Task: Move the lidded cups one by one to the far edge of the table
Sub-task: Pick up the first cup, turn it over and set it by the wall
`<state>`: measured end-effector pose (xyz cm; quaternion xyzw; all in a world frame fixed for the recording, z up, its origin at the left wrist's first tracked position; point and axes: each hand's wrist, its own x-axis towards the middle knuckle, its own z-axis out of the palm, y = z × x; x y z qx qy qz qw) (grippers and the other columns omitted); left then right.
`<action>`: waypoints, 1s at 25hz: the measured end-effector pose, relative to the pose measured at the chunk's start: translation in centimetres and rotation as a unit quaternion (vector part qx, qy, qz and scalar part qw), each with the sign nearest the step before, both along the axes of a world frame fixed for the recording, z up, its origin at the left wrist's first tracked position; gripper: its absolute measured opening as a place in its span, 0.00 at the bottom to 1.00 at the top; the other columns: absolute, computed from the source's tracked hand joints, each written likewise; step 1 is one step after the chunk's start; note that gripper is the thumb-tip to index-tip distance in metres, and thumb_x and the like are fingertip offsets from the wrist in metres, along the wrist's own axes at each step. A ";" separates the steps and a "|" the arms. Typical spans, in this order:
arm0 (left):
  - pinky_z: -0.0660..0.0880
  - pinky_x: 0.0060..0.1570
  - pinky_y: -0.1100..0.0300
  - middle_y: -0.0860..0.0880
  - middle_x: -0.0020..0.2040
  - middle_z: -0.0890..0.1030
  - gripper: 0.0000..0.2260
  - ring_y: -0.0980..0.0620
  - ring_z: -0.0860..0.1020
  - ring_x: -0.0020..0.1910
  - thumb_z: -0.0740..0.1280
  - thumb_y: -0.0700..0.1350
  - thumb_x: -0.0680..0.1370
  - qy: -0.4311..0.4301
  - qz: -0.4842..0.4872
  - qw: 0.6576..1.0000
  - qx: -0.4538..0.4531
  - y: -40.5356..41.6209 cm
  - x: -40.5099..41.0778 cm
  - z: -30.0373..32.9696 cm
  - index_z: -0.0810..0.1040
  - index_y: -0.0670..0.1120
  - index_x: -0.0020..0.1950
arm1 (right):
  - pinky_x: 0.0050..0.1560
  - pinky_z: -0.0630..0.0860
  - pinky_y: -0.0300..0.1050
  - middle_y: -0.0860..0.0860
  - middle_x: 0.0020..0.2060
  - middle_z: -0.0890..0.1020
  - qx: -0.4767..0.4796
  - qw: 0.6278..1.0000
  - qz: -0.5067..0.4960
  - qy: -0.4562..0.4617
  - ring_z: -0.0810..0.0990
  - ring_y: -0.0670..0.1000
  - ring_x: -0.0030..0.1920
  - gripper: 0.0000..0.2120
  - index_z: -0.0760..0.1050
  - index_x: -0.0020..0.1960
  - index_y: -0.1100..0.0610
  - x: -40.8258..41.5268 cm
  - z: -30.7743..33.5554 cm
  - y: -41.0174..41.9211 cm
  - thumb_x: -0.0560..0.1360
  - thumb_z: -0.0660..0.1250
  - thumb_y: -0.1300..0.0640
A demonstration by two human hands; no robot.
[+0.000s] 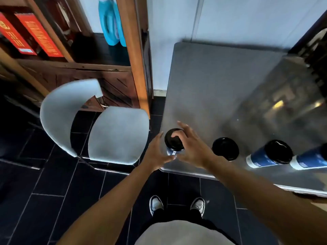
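Both hands are spread with relaxed fingers around the leftmost blue paper cup with a black plastic lid (pixel 174 141), the left hand (pixel 155 154) beside it and the right hand (pixel 192 150) partly over the lid, neither one gripping yet. It is better to close on the cup wall, not the lid, and lift it straight. The cup stands upright near the front left corner of the grey metal table (pixel 221 85), first in a row of four.

blue cups (pixel 261 159) with black lids (pixel 225 148), grey table (pixel 221 82), pale blue chair (pixel 118 135), black tiled floor (pixel 44 200)

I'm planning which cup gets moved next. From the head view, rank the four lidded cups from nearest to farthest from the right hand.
1. Leftmost cup, under the right hand.
2. Second cup, just right.
3. Third cup, further right.
4. Fourth cup, at the frame's right edge.
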<state>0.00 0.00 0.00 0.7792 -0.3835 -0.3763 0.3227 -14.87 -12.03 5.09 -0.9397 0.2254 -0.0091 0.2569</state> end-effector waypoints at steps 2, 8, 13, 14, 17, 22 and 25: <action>0.69 0.73 0.47 0.49 0.75 0.71 0.45 0.48 0.70 0.74 0.81 0.49 0.67 0.025 0.011 1.000 -0.002 -0.9 -0.1 0.1 0.61 0.51 0.79 | 0.71 0.72 0.52 0.52 0.80 0.53 0.023 0.999 -0.022 -0.009 0.62 0.60 0.77 0.32 0.66 0.69 0.51 0.2 -0.4 -0.2 0.71 0.76 0.48; 0.76 0.54 0.57 0.50 0.55 0.83 0.29 0.48 0.80 0.54 0.79 0.49 0.69 -0.004 -0.010 1.000 0.011 -1.3 -0.2 0.0 0.74 0.49 0.68 | 0.66 0.72 0.44 0.55 0.74 0.64 0.032 0.998 -0.033 -0.042 0.72 0.59 0.67 0.28 0.69 0.65 0.53 0.5 -1.9 -0.3 0.69 0.77 0.56; 0.78 0.60 0.51 0.52 0.56 0.84 0.27 0.51 0.81 0.56 0.80 0.49 0.68 0.058 -0.013 0.998 0.008 -0.1 0.4 0.0 0.77 0.50 0.65 | 0.59 0.71 0.38 0.51 0.68 0.70 0.111 0.991 -0.062 -0.037 0.74 0.51 0.63 0.28 0.70 0.64 0.49 0.6 -1.3 -0.6 0.68 0.76 0.56; 0.77 0.61 0.52 0.53 0.56 0.84 0.27 0.53 0.81 0.57 0.80 0.50 0.68 0.096 -0.006 0.995 0.006 0.3 0.5 0.1 0.78 0.51 0.65 | 0.57 0.71 0.38 0.49 0.65 0.72 0.141 0.987 -0.078 -0.030 0.76 0.50 0.61 0.27 0.70 0.64 0.49 0.6 -0.9 -0.8 0.68 0.75 0.56; 0.79 0.55 0.58 0.55 0.52 0.86 0.28 0.57 0.84 0.53 0.79 0.58 0.66 0.188 0.021 0.982 -0.016 1.2 0.0 1.8 0.78 0.58 0.64 | 0.53 0.75 0.43 0.47 0.55 0.80 0.273 0.949 -0.156 -0.035 0.80 0.49 0.55 0.23 0.74 0.64 0.48 0.9 0.3 -1.3 0.69 0.68 0.49; 0.83 0.54 0.42 0.40 0.60 0.83 0.32 0.42 0.86 0.53 0.75 0.56 0.73 0.392 0.152 0.907 -0.022 1.4 -2.2 4.2 0.67 0.54 0.75 | 0.51 0.80 0.59 0.64 0.53 0.81 0.438 0.853 -0.285 -0.013 0.81 0.63 0.51 0.16 0.72 0.56 0.55 2.0 0.7 -1.4 0.74 0.57 0.48; 0.82 0.43 0.50 0.40 0.57 0.85 0.21 0.42 0.86 0.48 0.69 0.50 0.80 0.469 0.141 0.871 -0.040 1.6 -3.0 5.1 0.70 0.51 0.73 | 0.47 0.79 0.57 0.65 0.55 0.79 0.426 0.859 -0.283 0.017 0.80 0.67 0.53 0.14 0.70 0.55 0.57 1.5 -0.2 -0.5 0.82 0.52 0.49</action>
